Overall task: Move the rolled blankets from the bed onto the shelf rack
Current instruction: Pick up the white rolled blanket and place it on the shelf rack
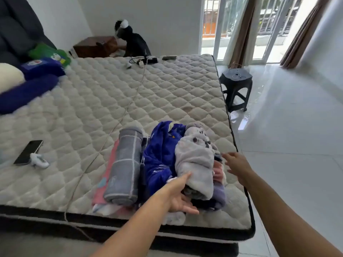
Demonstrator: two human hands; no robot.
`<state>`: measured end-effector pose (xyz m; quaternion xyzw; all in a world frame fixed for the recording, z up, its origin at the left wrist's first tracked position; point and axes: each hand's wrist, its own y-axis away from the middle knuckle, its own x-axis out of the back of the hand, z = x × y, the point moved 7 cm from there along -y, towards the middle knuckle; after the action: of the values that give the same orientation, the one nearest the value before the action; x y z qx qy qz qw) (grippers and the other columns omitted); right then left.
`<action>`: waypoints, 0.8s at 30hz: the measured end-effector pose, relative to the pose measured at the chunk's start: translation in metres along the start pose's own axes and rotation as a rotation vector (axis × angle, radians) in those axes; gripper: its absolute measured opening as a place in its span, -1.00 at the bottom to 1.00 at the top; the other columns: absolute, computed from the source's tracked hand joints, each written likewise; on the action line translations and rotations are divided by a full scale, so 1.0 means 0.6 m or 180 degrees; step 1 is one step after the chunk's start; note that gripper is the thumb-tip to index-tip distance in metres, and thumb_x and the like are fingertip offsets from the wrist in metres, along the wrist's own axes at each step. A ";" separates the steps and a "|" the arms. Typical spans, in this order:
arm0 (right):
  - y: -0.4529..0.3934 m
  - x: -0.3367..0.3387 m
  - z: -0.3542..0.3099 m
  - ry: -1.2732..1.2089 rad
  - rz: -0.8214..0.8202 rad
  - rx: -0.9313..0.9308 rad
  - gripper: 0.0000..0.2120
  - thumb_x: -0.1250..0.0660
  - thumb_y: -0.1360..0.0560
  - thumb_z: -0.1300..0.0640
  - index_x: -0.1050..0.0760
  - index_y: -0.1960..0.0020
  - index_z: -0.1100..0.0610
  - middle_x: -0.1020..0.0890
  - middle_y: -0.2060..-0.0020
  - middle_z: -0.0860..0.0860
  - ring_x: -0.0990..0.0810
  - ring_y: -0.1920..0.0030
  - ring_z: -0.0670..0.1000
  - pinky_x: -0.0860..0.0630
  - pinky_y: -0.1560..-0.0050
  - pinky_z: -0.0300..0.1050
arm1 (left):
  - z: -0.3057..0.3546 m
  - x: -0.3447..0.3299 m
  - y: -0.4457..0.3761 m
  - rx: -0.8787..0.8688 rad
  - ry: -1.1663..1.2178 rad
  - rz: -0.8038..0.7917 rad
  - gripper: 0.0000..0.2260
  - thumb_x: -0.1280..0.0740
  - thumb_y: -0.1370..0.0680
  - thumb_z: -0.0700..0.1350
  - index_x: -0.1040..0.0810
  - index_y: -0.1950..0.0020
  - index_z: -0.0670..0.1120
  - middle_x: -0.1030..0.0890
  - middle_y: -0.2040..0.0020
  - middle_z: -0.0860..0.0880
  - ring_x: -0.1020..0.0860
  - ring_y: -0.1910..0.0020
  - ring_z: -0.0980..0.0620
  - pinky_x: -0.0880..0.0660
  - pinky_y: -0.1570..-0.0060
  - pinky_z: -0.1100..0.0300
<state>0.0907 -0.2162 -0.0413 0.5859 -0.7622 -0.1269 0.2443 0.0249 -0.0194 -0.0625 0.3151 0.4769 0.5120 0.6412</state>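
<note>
Three rolled blankets (pixel 159 164) lie at the bed (pixel 185 93) corner near open floor (pixel 289 145); left hand (pixel 178 197) spread under the pale roll (pixel 196 160), right hand (pixel 237 164) spread beside.

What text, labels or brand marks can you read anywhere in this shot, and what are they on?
None can be read.
Blue plush pillow: a white patch with marks, too blurred to read.
Light grey rolled blanket: dark printed marks, blurred, look like cartoon figures rather than letters.
Phone: screen dark, no text.
</note>
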 end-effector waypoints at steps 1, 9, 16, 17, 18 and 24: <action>-0.023 0.002 -0.018 0.0138 -0.0001 0.0124 -0.82 -0.31 -0.52 0.07 -0.50 0.20 0.15 -0.52 0.28 0.05 -0.47 0.27 -0.04 -0.52 0.09 -0.02 | 0.009 -0.009 -0.009 -0.0074 0.0157 0.0075 -0.27 -0.31 -0.51 0.19 -0.05 -0.55 -0.01 -0.23 -0.49 -0.30 -0.31 -0.41 -0.38 -0.45 -0.21 -0.30; -0.246 -0.064 -0.091 0.0739 -0.0527 0.0349 -0.27 -0.35 -0.42 -0.18 -0.22 -0.45 0.14 -0.38 -0.40 0.17 -0.44 -0.32 0.16 -0.44 -0.26 0.06 | 0.025 -0.026 -0.055 -0.0138 0.0892 0.0545 -0.57 -0.36 -0.51 0.10 -0.38 -0.26 -0.08 -0.53 -0.20 -0.25 -0.48 -0.27 -0.33 -0.47 -0.14 -0.34; -0.304 -0.123 -0.059 0.0823 -0.0953 -0.0073 -0.31 -0.27 -0.42 -0.27 -0.29 -0.40 0.12 -0.48 -0.24 0.13 -0.51 -0.12 0.15 -0.52 -0.07 0.04 | 0.023 -0.015 -0.067 -0.0141 0.1123 0.0613 -0.74 -0.36 -0.52 0.07 -0.45 -0.08 -0.06 -0.56 -0.14 -0.23 -0.54 -0.16 -0.28 -0.46 -0.17 -0.32; -0.302 -0.122 -0.056 0.0689 -0.0937 -0.0143 -0.33 -0.27 -0.43 -0.25 -0.31 -0.39 0.13 -0.49 -0.20 0.13 -0.52 -0.09 0.14 -0.53 -0.06 0.05 | 0.021 -0.015 -0.066 -0.0138 0.1135 0.0645 -0.76 -0.35 -0.53 0.06 -0.46 -0.05 -0.07 -0.57 -0.09 -0.22 -0.55 -0.10 -0.26 -0.47 -0.15 -0.31; -0.304 -0.119 -0.054 0.0570 -0.0865 -0.0169 -0.36 -0.28 -0.43 -0.23 -0.32 -0.37 0.13 -0.51 -0.18 0.13 -0.54 -0.08 0.15 -0.54 -0.07 0.07 | 0.019 -0.016 -0.063 -0.0130 0.1142 0.0670 -0.77 -0.34 -0.54 0.06 -0.46 -0.03 -0.08 -0.57 -0.05 -0.22 -0.56 -0.04 -0.23 -0.47 -0.13 -0.30; -0.263 -0.066 -0.084 -0.0157 -0.0236 0.0190 -0.67 -0.28 -0.42 -0.13 -0.51 0.05 0.12 -0.60 0.04 0.15 -0.55 0.12 0.09 -0.51 0.09 0.04 | -0.005 -0.018 -0.050 -0.0254 0.1105 0.0824 -0.72 -0.34 -0.53 0.02 -0.46 -0.17 -0.09 -0.55 -0.12 -0.20 -0.53 -0.11 -0.21 -0.48 -0.11 -0.28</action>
<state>0.2557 -0.2182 -0.0833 0.6174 -0.7492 -0.1275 0.2029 0.0324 -0.0386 -0.0871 0.2551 0.5151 0.6551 0.4903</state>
